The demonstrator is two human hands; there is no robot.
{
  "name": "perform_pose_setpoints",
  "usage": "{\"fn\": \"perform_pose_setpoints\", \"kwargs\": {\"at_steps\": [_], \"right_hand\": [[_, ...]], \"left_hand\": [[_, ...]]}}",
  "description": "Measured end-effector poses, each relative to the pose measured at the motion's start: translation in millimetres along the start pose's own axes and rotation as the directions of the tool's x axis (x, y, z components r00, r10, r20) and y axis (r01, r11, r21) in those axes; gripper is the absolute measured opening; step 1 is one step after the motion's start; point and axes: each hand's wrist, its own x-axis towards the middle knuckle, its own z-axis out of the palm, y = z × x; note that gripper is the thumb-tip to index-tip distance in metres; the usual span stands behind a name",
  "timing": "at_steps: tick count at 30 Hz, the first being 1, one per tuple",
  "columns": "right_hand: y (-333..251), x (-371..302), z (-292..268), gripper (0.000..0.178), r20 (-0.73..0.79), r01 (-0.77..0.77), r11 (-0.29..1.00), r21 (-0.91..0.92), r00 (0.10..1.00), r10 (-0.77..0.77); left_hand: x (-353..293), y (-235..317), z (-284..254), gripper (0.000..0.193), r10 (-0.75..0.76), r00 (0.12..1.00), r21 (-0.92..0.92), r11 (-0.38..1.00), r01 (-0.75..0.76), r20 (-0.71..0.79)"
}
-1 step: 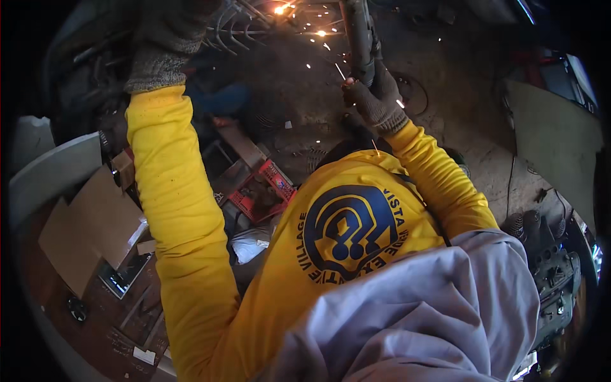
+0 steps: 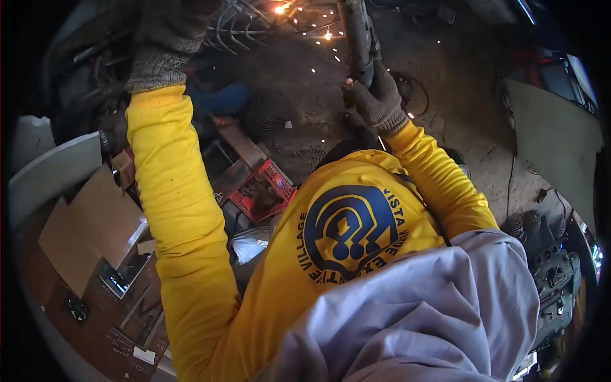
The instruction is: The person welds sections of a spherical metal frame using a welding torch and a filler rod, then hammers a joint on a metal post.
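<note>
My right hand (image 2: pixel 380 100), in a grey-brown knit work glove, is closed around the lower end of a dark, tube-shaped thing (image 2: pixel 356 39) that runs up out of the frame. A reddish thumb tip shows beyond the glove. At the upper left, my left hand (image 2: pixel 167 46), in a similar glove, reaches forward into shadow. Its fingers are too dark to make out. Between the hands, beside a rack of curved metal bars (image 2: pixel 232 27), a bright orange glow (image 2: pixel 280 9) burns at the top edge, and sparks fly toward my right arm.
A red plastic crate (image 2: pixel 270 184) with dark contents stands below my left arm, beside a white bag (image 2: pixel 249 244). Cardboard (image 2: pixel 95 223) lies at left. A large flat panel (image 2: pixel 550 137) stands at right, above a dark metal engine-like part (image 2: pixel 557 280). A cable (image 2: pixel 511 178) crosses the floor.
The sparks have scattered to different spots, some now near my right wrist. The tube-shaped thing has shifted very slightly left. My arms hold nearly the same pose.
</note>
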Motion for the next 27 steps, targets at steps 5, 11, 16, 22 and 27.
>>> {"fn": "perform_pose_setpoints", "kwargs": {"at_steps": [5, 11, 16, 22, 27], "right_hand": [[-19.7, -2.7, 3.9, 0.049, 0.032, -0.013, 0.997, -0.07, 0.999, 0.015], [-18.3, -1.9, 1.4, 0.05, 0.032, -0.022, 0.998, -0.06, 0.999, 0.024], [-19.0, -2.4, 0.9, 0.05, 0.037, -0.022, 0.997, -0.071, 0.999, 0.025], [-17.5, -1.8, 2.0, 0.051, 0.039, -0.037, 0.998, -0.056, 0.998, 0.04], [-21.8, -2.8, 2.8, 0.053, 0.046, -0.041, 0.994, -0.099, 0.998, 0.045]], "left_hand": [[-6.3, 3.7, -5.7, 0.038, -0.029, 1.0, 0.007, 1.0, 0.029, 0.003], [-4.8, 1.7, -3.4, 0.038, -0.041, 0.999, -0.016, 0.999, 0.041, 0.012], [-3.2, 1.4, -3.1, 0.037, -0.042, 0.999, -0.017, 0.999, 0.042, 0.015], [-3.9, 3.5, -3.2, 0.037, -0.045, 0.999, -0.022, 0.999, 0.046, 0.026], [-4.9, 7.0, -4.7, 0.037, -0.048, 0.998, -0.013, 0.999, 0.048, 0.027]]}}
